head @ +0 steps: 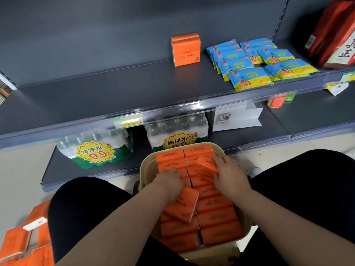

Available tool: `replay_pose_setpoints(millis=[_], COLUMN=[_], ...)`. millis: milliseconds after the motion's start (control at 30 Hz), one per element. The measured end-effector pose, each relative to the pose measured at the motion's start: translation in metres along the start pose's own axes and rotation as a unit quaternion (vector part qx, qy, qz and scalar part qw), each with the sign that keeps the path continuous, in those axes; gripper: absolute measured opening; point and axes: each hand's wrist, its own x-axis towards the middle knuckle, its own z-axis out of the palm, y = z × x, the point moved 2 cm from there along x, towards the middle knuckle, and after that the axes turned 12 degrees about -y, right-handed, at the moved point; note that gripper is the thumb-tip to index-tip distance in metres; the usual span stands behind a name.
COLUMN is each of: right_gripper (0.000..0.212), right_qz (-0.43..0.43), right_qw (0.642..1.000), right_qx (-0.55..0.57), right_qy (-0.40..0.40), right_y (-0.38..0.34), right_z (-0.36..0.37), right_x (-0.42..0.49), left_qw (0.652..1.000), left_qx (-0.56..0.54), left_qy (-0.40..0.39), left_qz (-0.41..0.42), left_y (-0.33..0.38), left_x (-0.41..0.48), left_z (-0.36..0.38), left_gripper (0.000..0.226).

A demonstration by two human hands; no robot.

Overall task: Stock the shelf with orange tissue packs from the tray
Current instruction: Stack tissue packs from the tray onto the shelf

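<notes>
Ideally each hand, left hand (169,180) and right hand (229,174) both grasping tilted orange tissue packs (208,163) in the tray (143,169), lifts its pack clear before reaching toward the shelf (115,93).

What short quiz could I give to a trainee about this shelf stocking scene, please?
1. True or false: orange tissue packs already stand on the shelf.
2. What lies right of them? A) blue packets B) cans C) bottles
3. Where are the left hand and right hand?

Key:
1. True.
2. A, the blue packets.
3. Both are in the tray, on orange packs.
</notes>
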Motion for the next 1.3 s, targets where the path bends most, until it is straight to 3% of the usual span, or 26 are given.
replay_pose_setpoints(millis=[100,200,367,433,533,600,667,733,867,1067,1300], right_gripper=[0.051,0.051,0.047,0.045,0.049,0.049,0.048,0.048,0.051,0.056,0.061], right_qz=[0.001,0.002,-0.015,-0.027,-0.041,-0.044,-0.046,-0.053,-0.087,-0.091,-0.106], right_qw=[1.000,1.000,0.997,0.995,0.991,0.988,0.984,0.978,0.971,0.968,0.977], right_qx=[0.002,0.012,0.037,0.044,0.048,0.048,0.052,0.052,0.012,-0.086,-0.093], right_qy=[0.006,0.023,0.066,0.089,0.118,0.142,0.167,0.195,0.224,0.217,0.160], right_y=[0.000,-0.002,-0.004,-0.004,-0.005,-0.007,-0.010,-0.011,-0.016,-0.021,-0.017], right_z=[-0.007,-0.018,-0.055,-0.078,-0.114,-0.136,-0.154,-0.169,-0.200,-0.236,-0.239], right_x=[-0.003,-0.004,-0.005,-0.002,0.009,0.017,0.026,0.036,0.066,0.127,0.192], left_qw=[0.999,0.975,0.942,0.923,0.853,0.793,0.766,0.778,0.806,0.861,0.860], left_qx=[-0.047,-0.216,-0.308,-0.349,-0.467,-0.536,-0.546,-0.503,-0.419,-0.305,-0.318], left_qy=[-0.008,-0.025,0.082,0.122,0.225,0.274,0.310,0.331,0.353,0.322,0.326], left_qz=[-0.014,-0.035,-0.102,-0.106,-0.071,-0.089,-0.141,-0.180,-0.225,-0.251,-0.230], left_y=[-0.007,-0.023,-0.048,-0.058,-0.070,-0.080,-0.095,-0.113,-0.145,-0.187,-0.225], left_x=[-0.007,-0.017,-0.047,-0.062,-0.080,-0.087,-0.087,-0.083,-0.068,-0.006,0.068], left_z=[0.003,0.009,-0.023,-0.048,-0.086,-0.108,-0.125,-0.141,-0.180,-0.233,-0.274], left_gripper=[0.052,0.052,0.056,0.043,0.009,0.005,0.024,0.035,0.034,0.043,0.046])
